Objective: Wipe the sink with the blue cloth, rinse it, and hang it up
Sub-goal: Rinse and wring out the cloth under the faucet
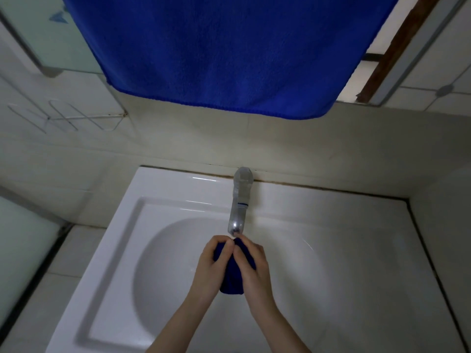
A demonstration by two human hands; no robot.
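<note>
Clenching round the bunched blue cloth [230, 284], fingers of left hand [210, 263] and right hand [256, 266] hold a soft, probably sodden wad; grip mid-bundle.

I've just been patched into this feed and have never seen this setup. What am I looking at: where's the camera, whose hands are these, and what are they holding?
There is no machine here. A person works with bare hands, and the single camera sits on their head, looking forward and down. The left hand and right hand both grip a bunched blue cloth just under the faucet spout, above the white sink. I cannot tell whether water is running. A large blue towel hangs at the top of the view, and a wire rack is fixed to the wall at left.
</note>
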